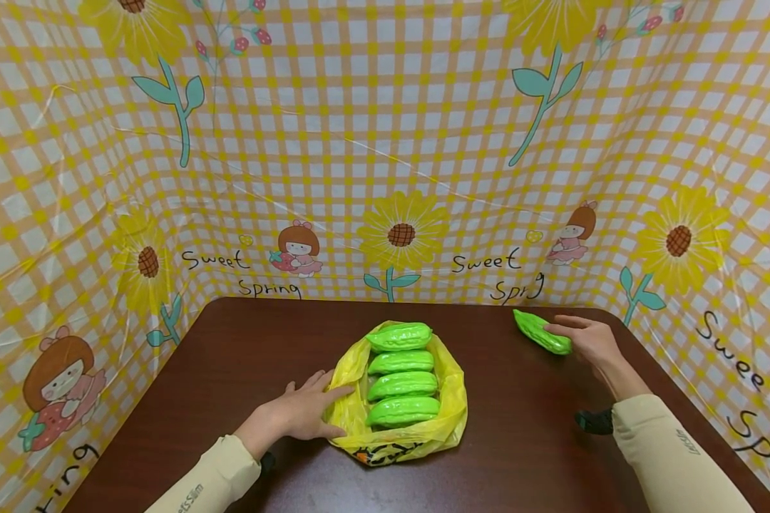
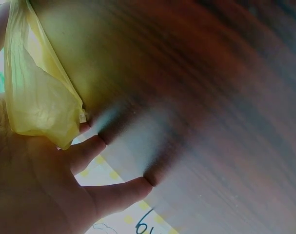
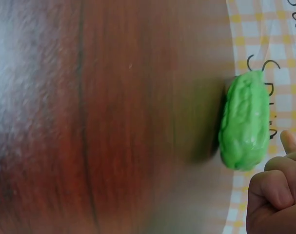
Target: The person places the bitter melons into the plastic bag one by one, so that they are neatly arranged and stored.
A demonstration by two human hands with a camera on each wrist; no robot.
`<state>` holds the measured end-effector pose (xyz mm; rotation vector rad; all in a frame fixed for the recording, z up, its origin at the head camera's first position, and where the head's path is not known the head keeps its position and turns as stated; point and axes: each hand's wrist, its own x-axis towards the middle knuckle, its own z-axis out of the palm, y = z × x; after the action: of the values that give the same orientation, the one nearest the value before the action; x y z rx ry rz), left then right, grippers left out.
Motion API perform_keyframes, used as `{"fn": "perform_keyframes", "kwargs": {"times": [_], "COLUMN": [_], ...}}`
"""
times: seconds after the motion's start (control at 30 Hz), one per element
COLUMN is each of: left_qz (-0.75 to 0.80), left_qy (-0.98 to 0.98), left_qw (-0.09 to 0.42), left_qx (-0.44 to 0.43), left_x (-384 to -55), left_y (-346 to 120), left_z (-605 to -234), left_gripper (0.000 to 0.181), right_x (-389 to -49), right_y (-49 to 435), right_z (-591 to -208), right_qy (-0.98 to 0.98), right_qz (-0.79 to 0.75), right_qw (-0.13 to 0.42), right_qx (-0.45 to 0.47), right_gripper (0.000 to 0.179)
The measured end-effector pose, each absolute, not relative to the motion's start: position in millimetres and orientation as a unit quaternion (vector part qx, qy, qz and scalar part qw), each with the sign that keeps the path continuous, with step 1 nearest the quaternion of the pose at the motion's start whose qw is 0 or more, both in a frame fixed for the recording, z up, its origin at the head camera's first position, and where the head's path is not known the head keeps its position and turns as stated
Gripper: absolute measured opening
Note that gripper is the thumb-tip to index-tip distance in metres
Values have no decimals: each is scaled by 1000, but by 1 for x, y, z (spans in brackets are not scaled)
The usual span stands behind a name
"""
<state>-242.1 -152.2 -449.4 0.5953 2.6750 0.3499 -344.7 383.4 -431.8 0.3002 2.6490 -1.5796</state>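
Note:
My left hand (image 1: 301, 411) lies against the left side of a yellow plastic bag (image 1: 450, 422), its fingers spread and straight. In the left wrist view, fingertips (image 2: 146, 182) touch the table and the bag (image 2: 40, 97) drapes over the palm side. Several bright green bitter melons (image 1: 403, 386) lie stacked in a row inside the open bag. At the back right, another bitter melon (image 1: 539, 332) rests on the table with my right hand (image 1: 592, 347) at its right end. In the right wrist view, a small gap shows between this melon (image 3: 245, 122) and the bent fingers (image 3: 277, 183).
The dark brown wooden table (image 1: 263, 335) has rounded back corners. A yellow checked cloth (image 1: 334, 142) with flowers and girl figures hangs round its back and sides.

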Motion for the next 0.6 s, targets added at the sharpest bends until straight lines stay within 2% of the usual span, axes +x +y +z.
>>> {"fn": "perform_keyframes", "kwargs": {"times": [0.6], "left_qz": [123], "left_qy": [952], "left_qw": [188], "left_qx": [209], "left_x": [-241], "left_y": [-152], "left_z": [-448], "left_gripper": [78], "right_x": [-344], "right_y": [394], "right_z": [-450], "right_qy": [875], "right_qz": [-473], "right_qw": [12], "right_qx": [105], "right_gripper": [80]}}
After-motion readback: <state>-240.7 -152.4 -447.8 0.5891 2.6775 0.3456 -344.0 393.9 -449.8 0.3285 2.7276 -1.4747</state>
